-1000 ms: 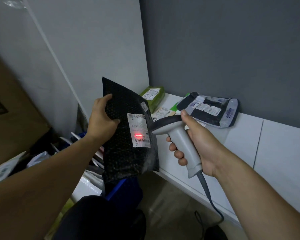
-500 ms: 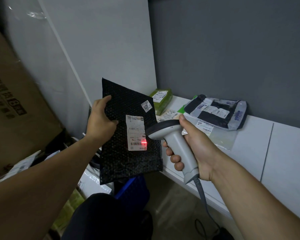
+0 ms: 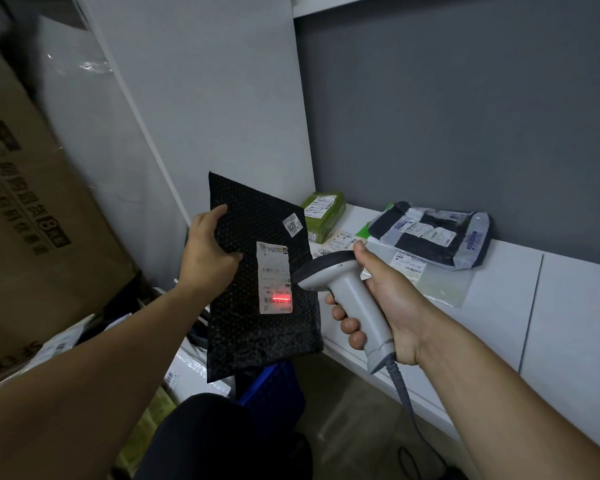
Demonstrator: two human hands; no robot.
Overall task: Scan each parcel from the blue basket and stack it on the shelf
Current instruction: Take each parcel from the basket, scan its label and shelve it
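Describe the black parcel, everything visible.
The black parcel is a flat bubble mailer, dotted texture, held roughly upright above the blue basket. The left hand grips its left edge. A long white shipping label sits on its face, with a smaller sticker near the top right corner. The red scan line from the scanner in the right hand falls on the barcode.

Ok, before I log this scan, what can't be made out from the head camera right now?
- Blue basket, head view: mostly hidden behind the black parcel and a dark shape at the bottom edge; its contents cannot be counted.
- White label: print too small and blurred to read; the red scan line covers part of the barcode.
- Scanner trigger: hidden under the right hand.
- Scanner cable: leaves the bottom edge.
- Cardboard box: blurred, cut off at left.
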